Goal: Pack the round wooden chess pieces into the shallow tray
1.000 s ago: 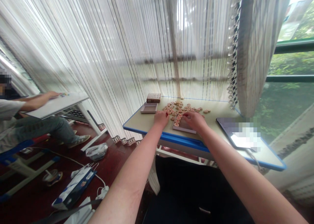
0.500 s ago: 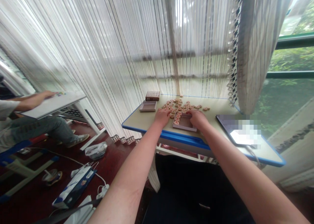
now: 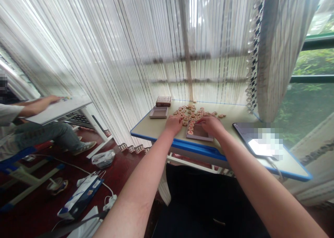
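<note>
Round wooden Chinese chess pieces [image 3: 186,110] with red markings lie scattered across the desk's middle. In front of them is a shallow open box [image 3: 199,138]; a column of several pieces lines its left side. My left hand [image 3: 174,124] rests at the left of the pile, fingers curled together by the nearest pieces; what they pinch is too small to make out. Over the box's right part and back wall reaches my right hand [image 3: 211,124]. Its fingers point left, somewhat apart, toward the column, and no piece shows in them.
A second shallow box part [image 3: 159,112] and a brown box [image 3: 163,101] stand at the desk's back left. A tablet [image 3: 242,135] with a cable lies at right. Sheer curtains hang behind. At left, a person sits at another table [image 3: 65,107]. Bags and cables lie on the floor.
The view has shifted slightly, moving the desk a little to the right in the picture. My right hand's fingers have stretched further over the box. My left hand stays by the pile.
</note>
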`<state>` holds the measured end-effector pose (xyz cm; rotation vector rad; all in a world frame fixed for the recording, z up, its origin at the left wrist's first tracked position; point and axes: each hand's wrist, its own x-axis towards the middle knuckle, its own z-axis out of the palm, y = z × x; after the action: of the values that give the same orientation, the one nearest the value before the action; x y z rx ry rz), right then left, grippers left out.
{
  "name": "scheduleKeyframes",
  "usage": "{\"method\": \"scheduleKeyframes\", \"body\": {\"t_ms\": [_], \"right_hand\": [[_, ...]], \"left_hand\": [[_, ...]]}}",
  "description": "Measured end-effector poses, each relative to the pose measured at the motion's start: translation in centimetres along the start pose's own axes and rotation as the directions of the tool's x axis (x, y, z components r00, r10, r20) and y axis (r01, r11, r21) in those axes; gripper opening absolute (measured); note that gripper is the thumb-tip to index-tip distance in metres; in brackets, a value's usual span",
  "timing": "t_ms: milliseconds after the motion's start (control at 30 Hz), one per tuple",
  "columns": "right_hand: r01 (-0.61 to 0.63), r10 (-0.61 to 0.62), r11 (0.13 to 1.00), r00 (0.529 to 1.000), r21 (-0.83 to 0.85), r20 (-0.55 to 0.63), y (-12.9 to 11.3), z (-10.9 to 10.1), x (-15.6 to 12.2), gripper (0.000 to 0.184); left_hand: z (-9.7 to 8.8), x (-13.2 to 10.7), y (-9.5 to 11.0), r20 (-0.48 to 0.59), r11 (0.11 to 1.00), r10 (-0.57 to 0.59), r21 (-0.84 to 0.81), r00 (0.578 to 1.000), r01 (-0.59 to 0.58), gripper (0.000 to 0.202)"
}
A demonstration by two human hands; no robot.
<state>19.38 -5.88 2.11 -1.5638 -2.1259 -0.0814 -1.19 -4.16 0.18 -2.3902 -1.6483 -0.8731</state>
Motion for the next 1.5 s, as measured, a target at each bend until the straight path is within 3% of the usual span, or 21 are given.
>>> {"method": "scheduleKeyframes", "body": {"t_ms": [167,533,967,1133,1333,1500], "right_hand": [[0.097,-0.094,0.995,0.993,-0.037,0.075,-0.7,-0.3,-0.3,0.028],[0.16,-0.152,0.986,0.98,-0.052,0.132,-0.2,0.4,0.2,0.03],[0.135,-0.125,0.987,0.986,-0.089,0.109,-0.8,0.2,-0.1,0.03],[0.079,-0.077,0.994,0.997,-0.071,0.028,-0.8,0.1,-0.1,0.026],[0.091,-0.085,0.993,0.993,0.071,-0.088,-1.7,-0.5,0.0,0.025],[0.06,-0.041,0.975,0.995,0.214,-0.091,-1.9,-0.6,0.3,0.028]], "left_hand": [[0.1,0.1,-0.1,-0.017,1.0,0.009,0.018,1.0,-0.009,0.027],[-0.2,0.0,0.2,-0.039,0.999,0.014,0.048,0.999,-0.012,0.027],[-0.3,-0.1,0.2,-0.011,1.0,-0.021,0.004,1.0,0.021,0.025],[-0.6,0.0,0.4,-0.053,0.99,-0.009,-0.14,0.999,0.001,0.025],[-1.0,-0.5,1.4,-0.099,0.909,-0.029,-0.417,0.995,-0.015,0.06],[-0.9,-0.5,2.2,-0.156,0.884,0.051,-0.453,0.987,-0.117,0.064]]}}
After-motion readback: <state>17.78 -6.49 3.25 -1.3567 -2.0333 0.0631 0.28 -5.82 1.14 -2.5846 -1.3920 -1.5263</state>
